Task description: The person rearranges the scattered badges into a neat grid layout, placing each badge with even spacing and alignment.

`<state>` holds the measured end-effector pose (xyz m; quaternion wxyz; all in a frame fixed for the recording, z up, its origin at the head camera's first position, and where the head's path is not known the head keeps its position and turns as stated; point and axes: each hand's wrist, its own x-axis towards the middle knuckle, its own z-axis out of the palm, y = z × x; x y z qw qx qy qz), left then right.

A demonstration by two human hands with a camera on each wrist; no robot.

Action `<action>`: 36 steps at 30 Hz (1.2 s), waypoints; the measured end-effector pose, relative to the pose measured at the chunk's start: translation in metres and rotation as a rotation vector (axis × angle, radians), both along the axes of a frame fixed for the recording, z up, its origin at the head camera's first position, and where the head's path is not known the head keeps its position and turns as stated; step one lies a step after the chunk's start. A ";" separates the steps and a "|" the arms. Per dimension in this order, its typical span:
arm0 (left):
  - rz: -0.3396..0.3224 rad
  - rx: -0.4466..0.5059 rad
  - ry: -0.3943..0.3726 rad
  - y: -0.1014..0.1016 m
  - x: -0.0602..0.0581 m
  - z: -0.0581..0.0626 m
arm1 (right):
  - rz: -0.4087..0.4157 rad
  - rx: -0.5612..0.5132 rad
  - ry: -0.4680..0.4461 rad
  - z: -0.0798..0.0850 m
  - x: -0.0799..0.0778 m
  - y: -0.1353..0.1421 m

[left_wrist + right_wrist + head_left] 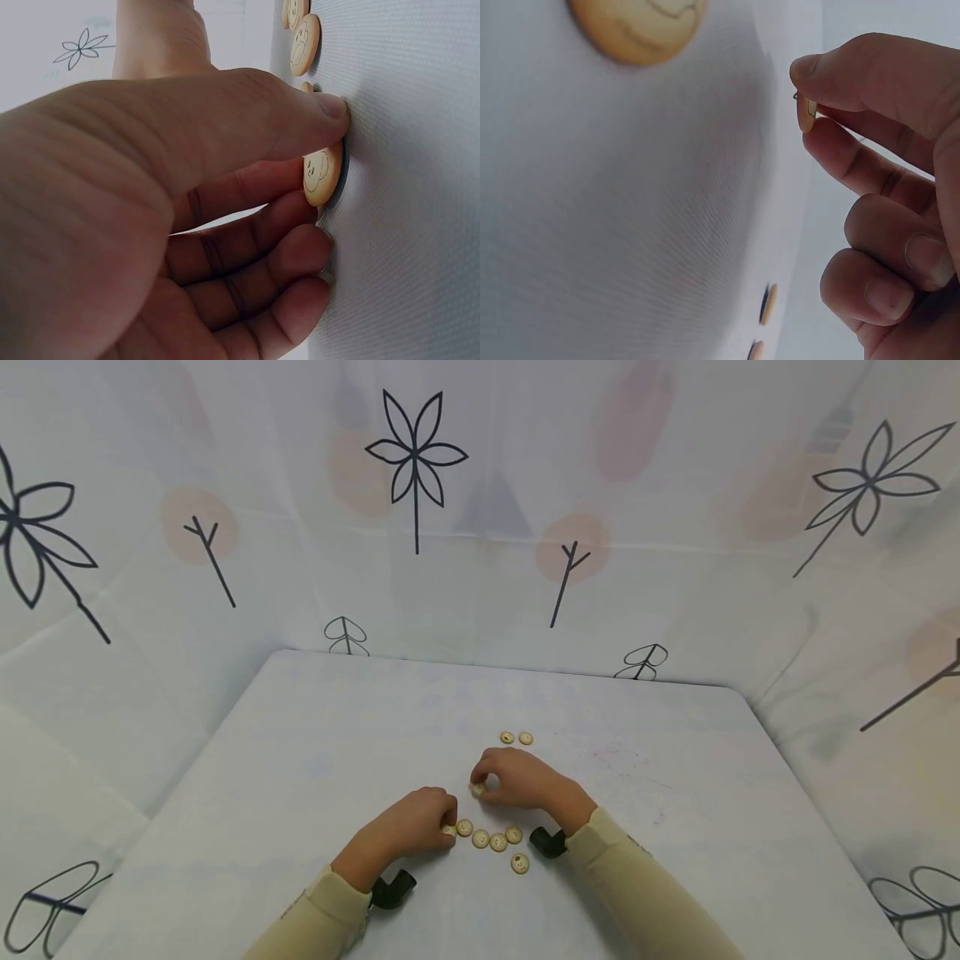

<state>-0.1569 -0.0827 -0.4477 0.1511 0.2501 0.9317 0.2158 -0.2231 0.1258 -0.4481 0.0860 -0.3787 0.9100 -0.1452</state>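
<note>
Small round wooden discs with line-drawn faces lie on the white table. My left hand (420, 820) rests low at the left end of a curved row of them, thumb and fingers about one wooden disc (321, 174) that lies on the tabletop. Beside it in the row is another disc (465, 828). Above the row, my right hand (521, 778) pinches a wooden disc (806, 112) between thumb and fingers, tilted on edge. The other fingers of that hand are curled in.
The row continues to the right with several discs (498, 842), and a single disc (520, 863) lies just in front. Farther back sit two discs, a left one (507, 737) and a right one (526, 738). A patterned white cloth (480, 593) hangs behind the table (315, 727).
</note>
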 end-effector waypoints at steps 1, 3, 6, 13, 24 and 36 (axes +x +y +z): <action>0.001 0.000 -0.001 0.000 0.000 0.000 | -0.004 0.004 0.001 0.000 -0.001 0.000; 0.002 0.002 -0.003 0.000 0.000 0.000 | -0.006 0.005 0.003 0.001 -0.001 0.000; 0.004 0.000 -0.004 0.000 0.001 0.000 | -0.012 0.000 0.004 0.003 -0.002 0.001; 0.010 -0.002 -0.020 0.001 0.000 0.001 | -0.026 -0.019 0.003 0.006 -0.007 0.001; 0.009 -0.002 -0.027 0.001 -0.001 0.001 | -0.038 -0.045 0.015 0.009 -0.016 0.002; 0.027 -0.007 -0.035 0.002 0.000 0.000 | -0.063 -0.059 0.006 0.010 -0.024 0.004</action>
